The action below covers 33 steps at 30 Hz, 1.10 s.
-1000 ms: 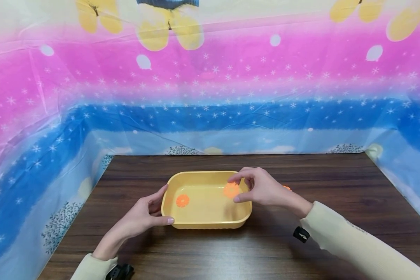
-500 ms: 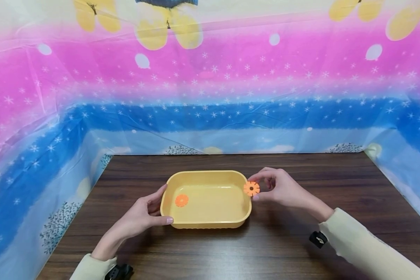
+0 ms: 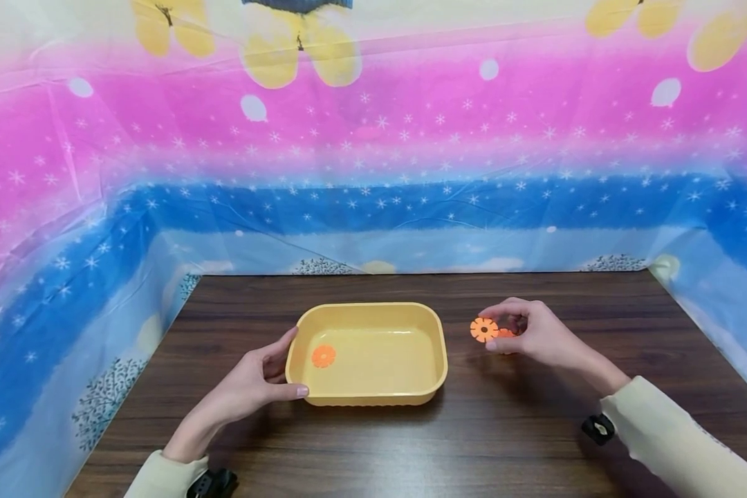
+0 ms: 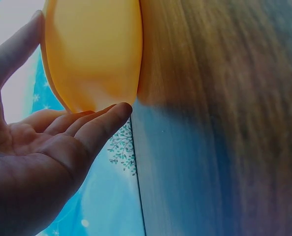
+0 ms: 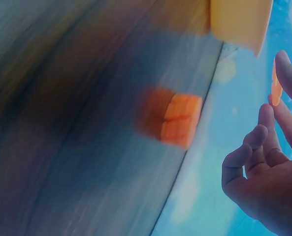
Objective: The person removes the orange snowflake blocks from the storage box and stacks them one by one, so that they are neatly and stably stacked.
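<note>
My left hand (image 3: 255, 384) holds the left end of a yellow plastic basin (image 3: 373, 401). Its thumb lies on the front corner, and its other fingers are against the side wall in the left wrist view. One flat orange flower-shaped interlocking disc (image 3: 324, 356) lies inside at the left. To the basin's right, my right hand (image 3: 544, 335) pinches a second orange interlocking disc (image 3: 484, 330) by its edge, between thumb and index finger. Just behind it, partly hidden by that hand, a short stack of orange discs (image 5: 181, 120) stands on the table.
The brown wood-grain table (image 3: 373, 456) carries the basin near its middle. A printed cloth (image 3: 373, 200) in pink and blue hangs behind the table and along both sides. Black wrist cameras are strapped at both sleeve cuffs.
My right hand has moved right, from over the basin to near the stack, carrying the pinched disc out past the rim. The left hand, basin and disc inside stay about where they were.
</note>
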Tool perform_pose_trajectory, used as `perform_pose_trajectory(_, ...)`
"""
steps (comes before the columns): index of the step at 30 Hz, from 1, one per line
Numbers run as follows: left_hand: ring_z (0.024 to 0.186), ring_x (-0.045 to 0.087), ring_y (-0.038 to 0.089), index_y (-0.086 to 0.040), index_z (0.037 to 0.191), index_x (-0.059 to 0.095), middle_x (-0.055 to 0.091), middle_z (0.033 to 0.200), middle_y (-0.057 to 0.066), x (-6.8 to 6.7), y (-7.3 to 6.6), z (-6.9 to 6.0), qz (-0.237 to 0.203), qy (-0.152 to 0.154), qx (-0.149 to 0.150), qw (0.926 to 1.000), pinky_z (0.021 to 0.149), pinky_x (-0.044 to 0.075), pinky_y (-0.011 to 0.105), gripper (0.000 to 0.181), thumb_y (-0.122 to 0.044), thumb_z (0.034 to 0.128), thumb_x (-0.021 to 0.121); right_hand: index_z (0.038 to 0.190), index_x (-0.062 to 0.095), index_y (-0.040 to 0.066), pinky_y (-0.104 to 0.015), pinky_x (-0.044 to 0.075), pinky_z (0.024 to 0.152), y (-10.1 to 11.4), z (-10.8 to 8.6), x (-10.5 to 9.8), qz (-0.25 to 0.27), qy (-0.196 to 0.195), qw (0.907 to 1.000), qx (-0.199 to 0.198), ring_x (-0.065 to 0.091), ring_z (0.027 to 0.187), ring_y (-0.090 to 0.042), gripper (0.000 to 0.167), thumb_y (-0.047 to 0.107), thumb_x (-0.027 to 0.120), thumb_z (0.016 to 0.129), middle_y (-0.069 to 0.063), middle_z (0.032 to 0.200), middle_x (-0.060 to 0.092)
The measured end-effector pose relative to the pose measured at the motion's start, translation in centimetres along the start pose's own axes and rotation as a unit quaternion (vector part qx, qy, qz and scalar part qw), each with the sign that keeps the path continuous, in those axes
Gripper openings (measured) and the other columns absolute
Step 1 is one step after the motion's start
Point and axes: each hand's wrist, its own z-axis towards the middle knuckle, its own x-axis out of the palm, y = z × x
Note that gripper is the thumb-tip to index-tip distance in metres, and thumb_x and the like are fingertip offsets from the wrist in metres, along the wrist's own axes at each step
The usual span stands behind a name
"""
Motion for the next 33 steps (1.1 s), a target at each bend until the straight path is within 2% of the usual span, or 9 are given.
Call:
perform_pose_trajectory(5,0.146,0.041,0.044,-0.004,0.166,0.019,0.027,0.166,0.027,0.0,0.0,0.0,-0.001,-0.001,0.000,1.0000,0.103,0.054,0.037,0.104,-0.013,0.0874,0.086,0.125,0.075,0.014,-0.027,0.039,0.056,-1.2,-0.5,-1.0,-0.007,0.003,0.9998,0.019,0.047,0.071,-0.019,0.046,0.023,0.091,0.083,-0.010,0.103,0.063)
perform_pose_trajectory(17,0.145,0.042,0.045,-0.003,0.166,0.018,0.027,0.166,0.027,0.0,-0.1,0.0,0.003,-0.002,-0.002,1.0000,0.102,0.055,0.037,0.104,-0.013,0.0878,0.086,0.126,0.075,0.012,-0.027,0.036,0.055,-4.1,-0.6,-1.9,-0.050,0.016,0.9982,0.028,0.044,0.068,-0.018,0.048,0.027,0.090,0.083,-0.010,0.087,0.055)
perform_pose_trajectory(27,0.144,0.043,0.044,-0.006,0.167,0.018,0.027,0.167,0.026,0.0,-0.1,0.0,-0.002,0.000,-0.009,1.0000,0.100,0.056,0.036,0.102,-0.011,0.0891,0.084,0.126,0.075,0.010,-0.028,0.036,0.058,-5.3,-0.4,-1.9,-0.059,0.030,0.9974,0.030,0.044,0.070,-0.019,0.045,0.022,0.089,0.085,-0.011,0.087,0.056)
perform_pose_trajectory(33,0.144,0.044,0.045,-0.004,0.167,0.018,0.028,0.166,0.028,0.1,-0.2,0.0,0.003,-0.002,-0.009,1.0000,0.100,0.056,0.036,0.102,-0.011,0.0889,0.084,0.126,0.075,0.011,-0.028,0.039,0.057,-5.8,-0.5,-1.9,-0.063,0.034,0.9969,0.031,0.046,0.070,-0.019,0.044,0.023,0.088,0.085,-0.008,0.095,0.061)
